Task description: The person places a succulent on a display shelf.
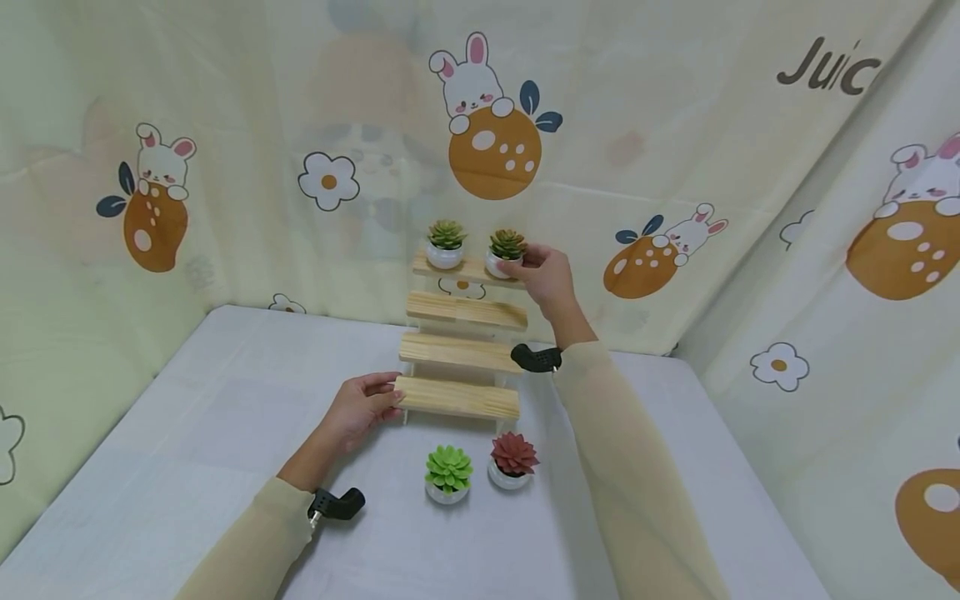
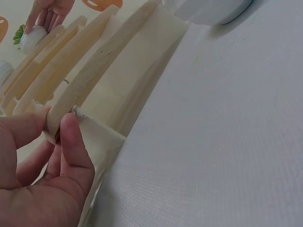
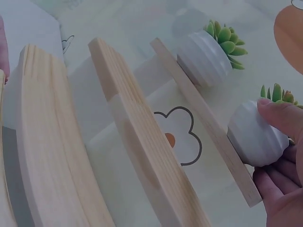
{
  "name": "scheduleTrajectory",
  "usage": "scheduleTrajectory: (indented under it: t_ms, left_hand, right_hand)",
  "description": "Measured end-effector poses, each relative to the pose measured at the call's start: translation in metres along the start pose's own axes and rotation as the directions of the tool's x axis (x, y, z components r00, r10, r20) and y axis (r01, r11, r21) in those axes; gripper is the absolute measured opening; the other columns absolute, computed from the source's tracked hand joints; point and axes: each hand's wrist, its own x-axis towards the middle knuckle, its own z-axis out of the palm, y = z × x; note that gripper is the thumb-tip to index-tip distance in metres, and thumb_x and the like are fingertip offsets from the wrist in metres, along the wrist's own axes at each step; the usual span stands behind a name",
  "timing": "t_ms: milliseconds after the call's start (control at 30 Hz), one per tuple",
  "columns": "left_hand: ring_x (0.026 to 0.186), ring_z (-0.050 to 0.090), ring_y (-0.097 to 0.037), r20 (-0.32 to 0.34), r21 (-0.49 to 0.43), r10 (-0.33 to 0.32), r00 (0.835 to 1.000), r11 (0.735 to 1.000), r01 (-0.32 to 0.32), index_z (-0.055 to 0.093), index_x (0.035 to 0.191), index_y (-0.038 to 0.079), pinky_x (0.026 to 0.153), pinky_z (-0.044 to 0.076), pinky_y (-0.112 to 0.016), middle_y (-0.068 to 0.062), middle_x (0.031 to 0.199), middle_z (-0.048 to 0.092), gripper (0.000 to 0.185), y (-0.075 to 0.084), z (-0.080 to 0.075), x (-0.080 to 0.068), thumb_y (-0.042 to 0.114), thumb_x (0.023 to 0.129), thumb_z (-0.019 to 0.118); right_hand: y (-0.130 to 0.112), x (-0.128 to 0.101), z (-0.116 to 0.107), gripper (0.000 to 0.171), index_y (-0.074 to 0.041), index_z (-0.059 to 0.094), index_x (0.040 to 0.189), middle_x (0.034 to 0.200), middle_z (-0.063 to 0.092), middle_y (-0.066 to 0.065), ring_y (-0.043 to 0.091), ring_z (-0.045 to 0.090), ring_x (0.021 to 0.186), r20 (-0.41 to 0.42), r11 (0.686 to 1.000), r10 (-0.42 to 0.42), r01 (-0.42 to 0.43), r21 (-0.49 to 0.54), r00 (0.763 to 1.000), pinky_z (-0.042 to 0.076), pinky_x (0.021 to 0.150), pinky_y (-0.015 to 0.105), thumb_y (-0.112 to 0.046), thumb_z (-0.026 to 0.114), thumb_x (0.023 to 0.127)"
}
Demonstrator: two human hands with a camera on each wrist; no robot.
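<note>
A four-step wooden stand [image 1: 459,350] rises at the back middle of the white table [image 1: 187,417]. My left hand [image 1: 365,406] pinches the left end of the bottom step [image 2: 80,87] between thumb and fingers. My right hand [image 1: 542,271] grips a white potted succulent [image 1: 506,250] on the right of the top step [image 3: 203,113], its fingers curled round the pot [image 3: 255,138]. A second potted succulent [image 1: 446,243] stands on the left of that step [image 3: 208,56].
In front of the stand sit a bright green succulent [image 1: 448,473] and a red one [image 1: 512,459] in white pots. Cloth walls printed with rabbits and flowers close in the table at the back and both sides.
</note>
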Motion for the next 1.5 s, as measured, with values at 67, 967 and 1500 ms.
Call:
scheduleTrajectory:
  t_ms: [67, 967, 1500]
  left_hand:
    - [0.082, 0.066, -0.009, -0.003, 0.000, 0.000, 1.000, 1.000, 0.000, 0.049, 0.144, -0.010, 0.073, 0.063, -0.021, -0.004, 0.101, 0.061, 0.050, 0.000, 0.000, 0.000, -0.004, 0.097, 0.065]
    - [0.085, 0.066, -0.011, -0.008, 0.029, 0.001, 1.000, 1.000, -0.001, 0.051, 0.144, -0.009, 0.075, 0.062, -0.020, -0.006, 0.104, 0.061, 0.050, 0.000, 0.001, -0.001, -0.002, 0.097, 0.066]
    - [0.084, 0.066, -0.011, -0.015, 0.024, -0.007, 1.000, 1.000, 0.007, 0.051, 0.144, -0.008, 0.074, 0.062, -0.020, -0.006, 0.104, 0.060, 0.050, -0.002, 0.001, 0.001, -0.001, 0.097, 0.066]
  right_hand:
    - [0.001, -0.003, 0.001, 0.059, -0.005, 0.064, 0.137, 0.129, 0.067, 0.013, 0.020, 0.062, 0.113, -0.009, 1.000, -0.013, 0.013, -0.010, 1.000, 0.056, 0.094, 0.033, -0.027, 0.085, 0.086]
    - [0.046, -0.099, -0.007, 0.054, -0.007, 0.065, 0.136, 0.137, 0.067, 0.012, 0.025, 0.064, 0.128, -0.113, 0.985, -0.102, 0.116, 0.124, 0.988, 0.056, 0.100, 0.023, -0.025, 0.083, 0.088]
    - [0.119, -0.181, -0.015, 0.045, 0.000, 0.067, 0.129, 0.128, 0.069, 0.014, 0.006, 0.070, 0.109, -0.133, 0.968, -0.035, 0.066, 0.241, 0.991, 0.059, 0.093, 0.020, -0.007, 0.082, 0.087]
